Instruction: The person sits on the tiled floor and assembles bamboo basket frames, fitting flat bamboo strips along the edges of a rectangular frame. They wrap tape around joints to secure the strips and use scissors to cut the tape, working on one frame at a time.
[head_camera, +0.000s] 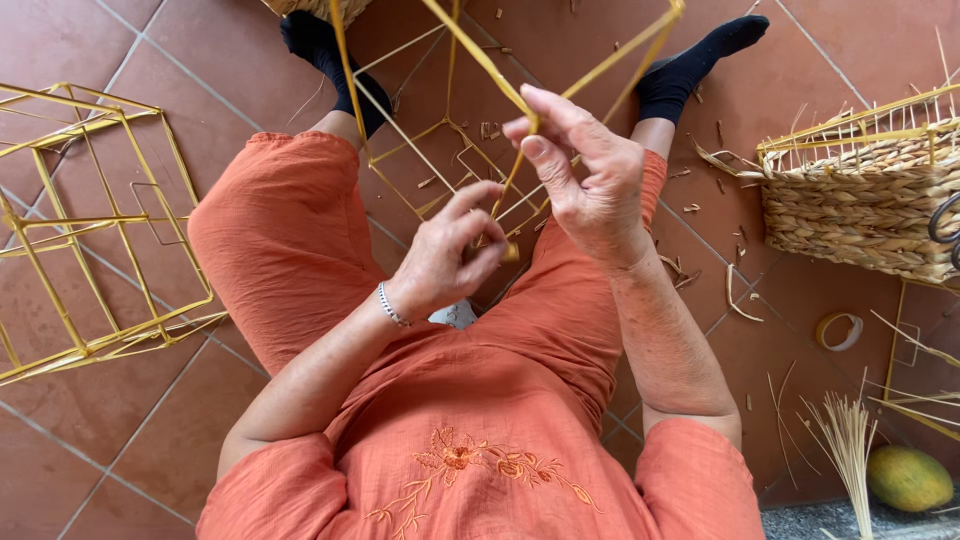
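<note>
While the right hand (590, 180) pinched a yellow strip (500, 85) against the bare wire frame (420, 130) over the lap, the left hand (450, 250) closed on its lower end; wrapping looked barely begun, unlike the woven basket (860, 195) nearby.

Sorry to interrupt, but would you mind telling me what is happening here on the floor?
A seated person in orange clothes works on a yellow wire frame standing between their feet. The right hand pinches a flat yellow straw strip near the frame's top, and the left hand grips its lower end. Another yellow wire frame lies to one side, and a partly woven straw basket to the other.
</note>
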